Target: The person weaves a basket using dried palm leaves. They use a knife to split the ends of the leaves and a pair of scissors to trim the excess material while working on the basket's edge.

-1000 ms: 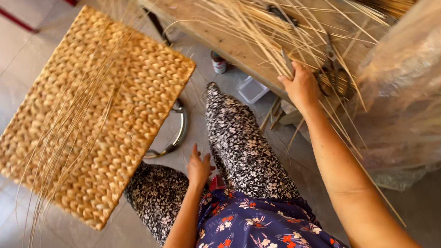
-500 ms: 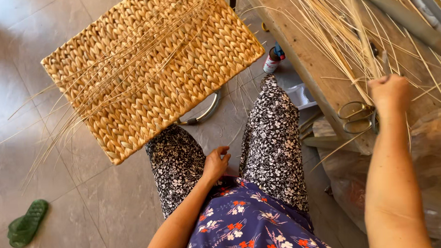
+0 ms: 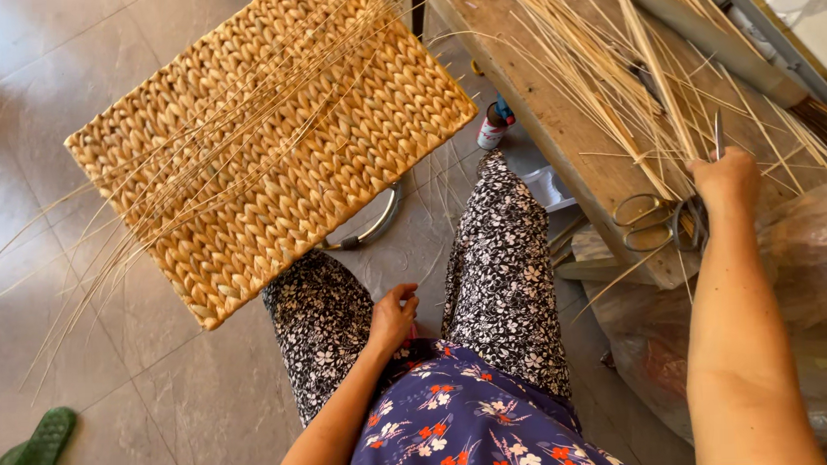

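Head view, red-white bottle point(image 3: 494, 129) by bench point(image 3: 558, 133)

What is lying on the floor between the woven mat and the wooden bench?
In the head view, a small spray can stands on the tiled floor between the woven mat and the wooden bench, with stray straw stalks nearby.

A large woven straw mat point(image 3: 270, 150) lies tilted over the grey tiled floor point(image 3: 85, 368) on the left. A green sandal point(image 3: 33, 456) sits at the near left corner. A small bottle point(image 3: 494, 125) stands by the far edge of the wooden bench point(image 3: 558, 133).
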